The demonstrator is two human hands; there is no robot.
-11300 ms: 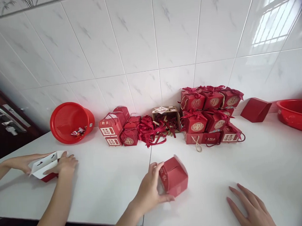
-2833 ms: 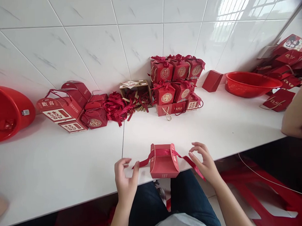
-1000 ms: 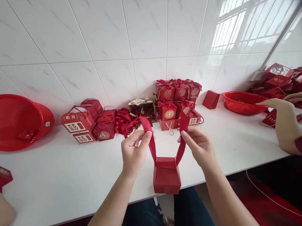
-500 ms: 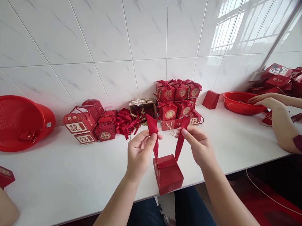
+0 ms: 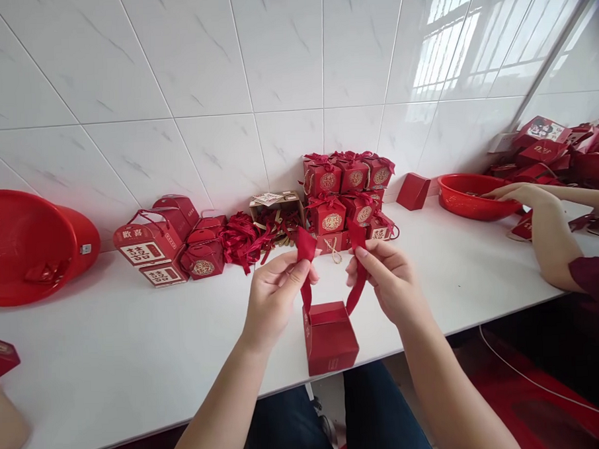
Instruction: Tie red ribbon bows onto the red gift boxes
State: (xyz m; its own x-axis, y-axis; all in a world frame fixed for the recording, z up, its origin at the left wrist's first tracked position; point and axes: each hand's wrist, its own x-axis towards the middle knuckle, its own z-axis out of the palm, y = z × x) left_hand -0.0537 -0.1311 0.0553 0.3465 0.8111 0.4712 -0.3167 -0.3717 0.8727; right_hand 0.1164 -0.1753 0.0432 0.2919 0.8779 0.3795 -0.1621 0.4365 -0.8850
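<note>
A small red gift box point(image 5: 333, 342) rests at the front edge of the white table, between my forearms. A red ribbon point(image 5: 305, 245) comes up from both sides of its upper part. My left hand point(image 5: 275, 295) pinches one end of that ribbon between thumb and fingers. The other end is pinched by my right hand point(image 5: 391, 277), a little apart from the left. Both ends stick up above my fingertips. How the ribbon passes through the box is hidden.
Finished-looking red boxes point(image 5: 333, 222) are stacked by the wall, beside a heap of red ribbons point(image 5: 243, 240). A red basket point(image 5: 84, 224) lies tipped at left. At right, a co-worker's hands point(image 5: 521, 193) reach into a red basin point(image 5: 455, 208). Another person's arm point(image 5: 5, 419) shows at lower left.
My hands have come slightly closer together, and the ribbon ends between box and fingers now bow more. The whole view has shifted slightly. Both hands keep hold of the ribbon.
</note>
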